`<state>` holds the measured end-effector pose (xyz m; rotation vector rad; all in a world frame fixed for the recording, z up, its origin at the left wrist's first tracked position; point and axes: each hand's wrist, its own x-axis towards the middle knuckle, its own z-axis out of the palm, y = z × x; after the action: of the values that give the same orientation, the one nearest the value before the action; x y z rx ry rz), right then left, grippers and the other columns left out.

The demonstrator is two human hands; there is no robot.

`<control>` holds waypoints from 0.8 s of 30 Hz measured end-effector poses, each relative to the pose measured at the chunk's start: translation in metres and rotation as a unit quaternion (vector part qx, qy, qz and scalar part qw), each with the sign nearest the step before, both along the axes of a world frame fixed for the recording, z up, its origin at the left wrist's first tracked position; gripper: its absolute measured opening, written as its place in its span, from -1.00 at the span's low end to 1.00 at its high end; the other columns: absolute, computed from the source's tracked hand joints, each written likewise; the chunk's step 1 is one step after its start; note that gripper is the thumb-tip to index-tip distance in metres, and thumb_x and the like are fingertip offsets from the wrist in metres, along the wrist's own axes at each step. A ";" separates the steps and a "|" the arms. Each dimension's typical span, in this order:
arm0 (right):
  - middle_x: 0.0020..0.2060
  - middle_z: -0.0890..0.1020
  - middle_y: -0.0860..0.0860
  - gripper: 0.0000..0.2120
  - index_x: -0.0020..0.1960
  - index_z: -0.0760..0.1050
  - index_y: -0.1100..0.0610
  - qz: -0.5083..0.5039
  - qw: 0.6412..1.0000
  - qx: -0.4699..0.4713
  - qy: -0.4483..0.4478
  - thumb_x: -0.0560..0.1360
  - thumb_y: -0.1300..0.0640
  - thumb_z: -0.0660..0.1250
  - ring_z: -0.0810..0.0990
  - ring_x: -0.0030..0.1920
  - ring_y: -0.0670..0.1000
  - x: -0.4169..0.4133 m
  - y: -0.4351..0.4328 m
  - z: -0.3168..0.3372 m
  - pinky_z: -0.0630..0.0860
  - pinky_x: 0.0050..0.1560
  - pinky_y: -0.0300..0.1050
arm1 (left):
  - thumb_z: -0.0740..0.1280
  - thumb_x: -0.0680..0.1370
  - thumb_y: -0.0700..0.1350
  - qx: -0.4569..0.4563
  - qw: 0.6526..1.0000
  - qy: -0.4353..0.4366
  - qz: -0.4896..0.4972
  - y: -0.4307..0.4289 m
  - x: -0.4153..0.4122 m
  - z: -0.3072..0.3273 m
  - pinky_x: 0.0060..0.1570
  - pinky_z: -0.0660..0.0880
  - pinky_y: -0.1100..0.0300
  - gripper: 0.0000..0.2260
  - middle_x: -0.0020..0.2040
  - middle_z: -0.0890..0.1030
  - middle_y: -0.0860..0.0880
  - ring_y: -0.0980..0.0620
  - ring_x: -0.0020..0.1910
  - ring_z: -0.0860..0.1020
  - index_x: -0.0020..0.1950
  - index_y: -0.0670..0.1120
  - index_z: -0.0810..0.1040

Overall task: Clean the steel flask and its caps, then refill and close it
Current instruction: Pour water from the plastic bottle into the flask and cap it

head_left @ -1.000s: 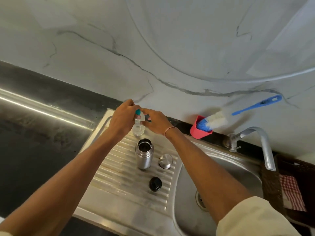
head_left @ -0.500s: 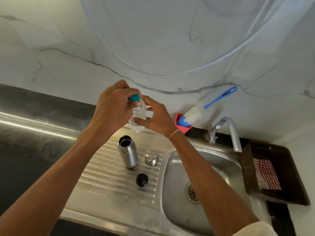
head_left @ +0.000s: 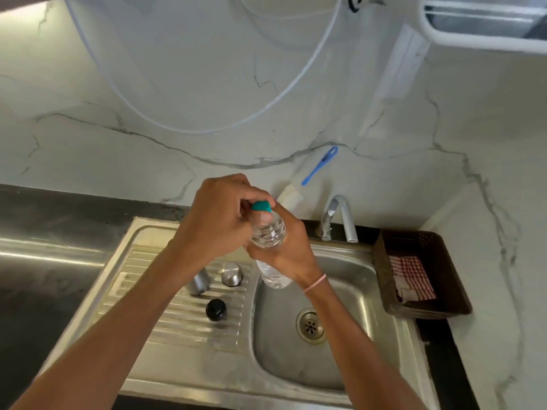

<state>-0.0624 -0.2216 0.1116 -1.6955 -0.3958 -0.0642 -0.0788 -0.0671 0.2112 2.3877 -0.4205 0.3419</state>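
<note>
On the drainboard [head_left: 177, 321], at 9 o'clock of the sink basin [head_left: 296, 365]: steel flask [head_left: 199, 284] upright, long axis vertical, top hidden behind L forearm. Steel cap [head_left: 232, 273] just beside it at 3 o'clock; black inner cap [head_left: 216, 309] at 5 o'clock, apart from both. Above basin's left rim: clear plastic bottle [head_left: 268, 232], long axis tilted, teal cap [head_left: 261, 206] toward 12 o'clock, base toward 5 o'clock. Left hand [head_left: 219, 214] pinching teal cap w/ curled fingers; right hand [head_left: 291, 253] wrapped round bottle body. Vs. 0.5 s earlier: bottle lower, over basin edge rather than above drainboard's far side; flask mouth, then visible, now covered. Contents: bottle fill level unclear; flask interior not visible; brown basket [head_left: 444, 306] at 3 o'clock w/ checked cloth [head_left: 410, 275] inside.
</note>
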 end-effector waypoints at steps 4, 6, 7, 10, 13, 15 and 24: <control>-0.19 0.70 -0.04 -0.55 0.09 0.54 0.05 -0.102 0.994 -0.050 -0.008 0.24 0.13 0.58 0.69 -0.22 -0.03 -0.029 -0.006 -0.014 0.64 -0.17 0.00 | 0.64 0.38 0.00 0.017 0.998 0.020 0.049 -0.020 -0.018 -0.007 -0.04 0.62 0.04 -0.78 -0.18 0.71 0.08 0.11 -0.20 0.65 0.00 0.09 0.78; -0.21 0.70 -0.07 -0.54 0.10 0.53 -0.03 -0.136 0.987 -0.087 -0.016 0.25 0.07 0.57 0.69 -0.23 -0.03 -0.037 -0.005 -0.022 0.63 -0.18 0.04 | 0.64 0.37 0.07 0.029 0.997 0.024 0.072 -0.025 -0.025 -0.010 -0.03 0.62 0.06 -0.76 -0.16 0.74 0.07 0.11 -0.19 0.67 -0.01 0.07 0.79; -0.23 0.69 -0.09 -0.54 0.10 0.51 -0.06 -0.153 0.982 -0.110 -0.021 0.25 0.03 0.57 0.68 -0.24 -0.03 -0.041 -0.005 -0.026 0.62 -0.18 0.04 | 0.63 0.36 0.12 0.039 0.996 0.025 0.081 -0.028 -0.029 -0.012 -0.04 0.62 0.08 -0.74 -0.17 0.75 0.07 0.12 -0.20 0.66 -0.02 0.06 0.79; -0.28 0.67 -0.13 -0.52 0.07 0.45 -0.11 -0.200 0.968 -0.150 -0.037 0.25 -0.06 0.58 0.65 -0.28 -0.08 -0.052 -0.004 -0.038 0.60 -0.23 -0.03 | 0.56 0.35 0.32 0.075 0.990 0.024 0.121 -0.035 -0.040 -0.017 -0.14 0.61 0.10 -0.63 -0.24 0.72 0.10 0.14 -0.28 0.63 -0.09 0.04 0.77; -0.30 0.66 -0.14 -0.52 0.06 0.43 -0.12 -0.214 0.964 -0.149 -0.051 0.22 -0.14 0.53 0.63 -0.31 -0.08 -0.064 -0.003 -0.043 0.58 -0.25 -0.10 | 0.52 0.33 0.39 0.083 0.984 0.036 0.153 -0.036 -0.050 -0.025 -0.19 0.61 0.10 -0.56 -0.30 0.70 0.10 0.16 -0.33 0.62 -0.15 0.02 0.76; -0.29 0.66 -0.14 -0.51 0.07 0.42 -0.12 -0.204 0.966 -0.150 -0.059 0.23 -0.20 0.51 0.64 -0.31 -0.10 -0.069 -0.001 -0.047 0.58 -0.26 -0.13 | 0.51 0.32 0.42 0.084 0.981 0.045 0.170 -0.032 -0.056 -0.029 -0.20 0.61 0.07 -0.53 -0.32 0.70 0.09 0.13 -0.33 0.63 -0.16 0.01 0.76; -0.25 0.65 -0.15 -0.46 0.13 0.42 -0.11 -0.199 0.949 -0.220 -0.105 0.27 -0.16 0.59 0.61 -0.32 -0.13 -0.088 0.028 -0.064 0.38 -0.29 -0.39 | 0.43 0.36 0.46 0.103 0.953 0.102 0.268 -0.008 -0.085 -0.042 -0.17 0.63 0.08 -0.47 -0.35 0.68 0.06 0.12 -0.36 0.61 -0.17 -0.02 0.75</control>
<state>-0.1508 -0.1935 0.0471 -2.2019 -0.2274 -0.4881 -0.1641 -0.0750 0.1693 2.6833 0.3129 0.2949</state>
